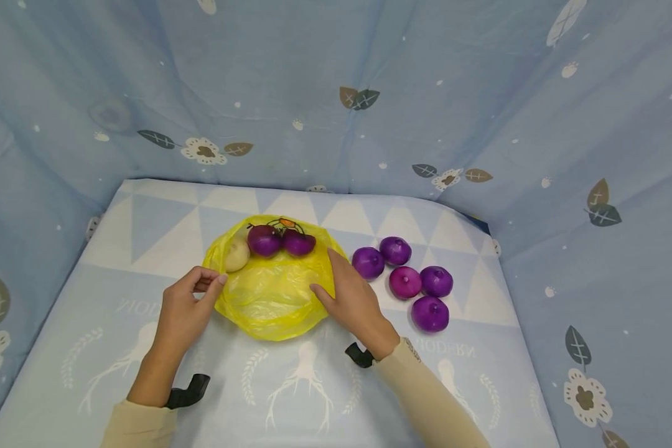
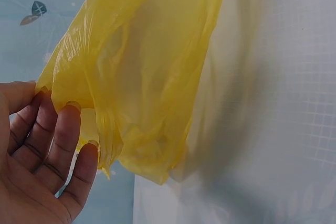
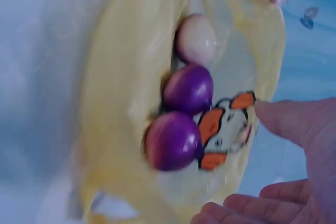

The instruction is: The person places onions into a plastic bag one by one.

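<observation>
A yellow plastic bag (image 1: 269,311) lies on the table with its mouth spread wide. Inside it, toward the far side, are a pale onion (image 1: 238,255) and two purple onions (image 1: 264,241); the right wrist view shows them in a row beside an orange-and-black cartoon print (image 3: 231,127). My left hand (image 1: 186,308) pinches the bag's left rim between thumb and fingertips. At the right rim, my right hand (image 1: 358,302) has its thumb and fingers spread apart, the thumb over the opening. Just beyond that hand sit several loose purple onions (image 1: 405,282).
A patterned pale-blue cloth covers the table (image 1: 117,348). Blue printed curtains (image 1: 291,81) hang behind it and at both sides. Black wrist straps or mounts (image 1: 189,392) stick out beside the wrists.
</observation>
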`<act>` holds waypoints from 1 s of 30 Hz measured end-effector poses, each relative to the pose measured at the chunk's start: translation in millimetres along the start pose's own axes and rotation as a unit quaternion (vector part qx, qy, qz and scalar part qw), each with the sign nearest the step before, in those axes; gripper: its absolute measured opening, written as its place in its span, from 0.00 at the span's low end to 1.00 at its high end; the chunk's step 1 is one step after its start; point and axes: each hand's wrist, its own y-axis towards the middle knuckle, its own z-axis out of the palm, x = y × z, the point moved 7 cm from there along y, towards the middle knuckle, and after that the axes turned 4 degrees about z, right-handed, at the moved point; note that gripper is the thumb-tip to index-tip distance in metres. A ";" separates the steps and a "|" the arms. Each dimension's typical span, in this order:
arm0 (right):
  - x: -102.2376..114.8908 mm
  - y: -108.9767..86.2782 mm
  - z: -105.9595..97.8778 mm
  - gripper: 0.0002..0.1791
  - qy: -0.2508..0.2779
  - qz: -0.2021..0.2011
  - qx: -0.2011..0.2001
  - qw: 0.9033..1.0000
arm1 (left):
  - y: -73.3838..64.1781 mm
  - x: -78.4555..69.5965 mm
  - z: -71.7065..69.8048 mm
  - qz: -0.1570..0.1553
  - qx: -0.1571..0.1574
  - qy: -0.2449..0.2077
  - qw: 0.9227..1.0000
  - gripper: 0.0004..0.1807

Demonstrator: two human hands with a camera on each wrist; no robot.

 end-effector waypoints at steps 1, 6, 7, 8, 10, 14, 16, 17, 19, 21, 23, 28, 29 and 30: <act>-3.6 -6.2 -3.6 0.43 -0.001 0.001 -0.006 1.000 | -0.4 0.2 -0.5 -0.002 0.000 0.000 1.000 0.10; -23.7 -35.7 -17.8 0.45 0.008 0.003 -0.033 0.999 | -0.6 -1.0 -0.4 -0.002 -0.001 -0.002 1.000 0.10; -28.6 -41.1 -19.2 0.45 0.003 0.009 -0.035 0.999 | -0.5 -1.2 -0.1 -0.001 -0.001 -0.002 1.000 0.10; -33.8 -46.2 -20.4 0.46 -0.003 0.017 -0.037 0.999 | -0.3 -1.5 0.2 -0.001 0.000 -0.003 1.000 0.11; -45.0 -55.5 -23.3 0.48 -0.015 0.040 -0.039 0.998 | -0.3 -1.9 1.0 0.000 0.001 -0.002 1.000 0.11; -68.4 -70.2 -32.0 0.51 -0.048 0.088 -0.054 0.993 | -2.2 -4.4 -0.7 0.003 -0.006 -0.004 1.000 0.10; -79.7 -76.3 -37.3 0.51 -0.054 0.109 -0.063 0.991 | -4.1 -5.0 -2.0 0.004 -0.009 -0.002 1.000 0.10; -85.5 -79.0 -39.3 0.51 -0.059 0.118 -0.067 0.989 | -4.8 -5.0 -2.5 0.004 -0.010 -0.002 1.000 0.10; -97.2 -84.5 -43.1 0.51 -0.060 0.137 -0.073 0.986 | -5.9 -4.8 -3.2 0.004 -0.010 0.000 1.000 0.10; -108.3 -89.7 -46.6 0.51 -0.058 0.154 -0.077 0.983 | -6.0 -4.1 -2.7 0.005 -0.010 0.001 1.000 0.10; -119.0 -94.6 -49.3 0.50 -0.056 0.169 -0.081 0.981 | -5.5 -3.8 -2.5 0.006 -0.011 0.002 1.000 0.09; -140.9 -105.2 -53.4 0.48 -0.047 0.210 -0.082 0.973 | -4.0 -4.3 -2.5 0.009 -0.015 0.001 1.000 0.09; -145.0 -107.1 -53.5 0.48 -0.046 0.219 -0.081 0.971 | -3.8 -4.7 -2.6 0.010 -0.015 0.001 1.000 0.09; -148.9 -108.8 -53.4 0.47 -0.046 0.227 -0.080 0.970 | -3.6 -5.0 -2.4 0.010 -0.015 0.000 1.000 0.09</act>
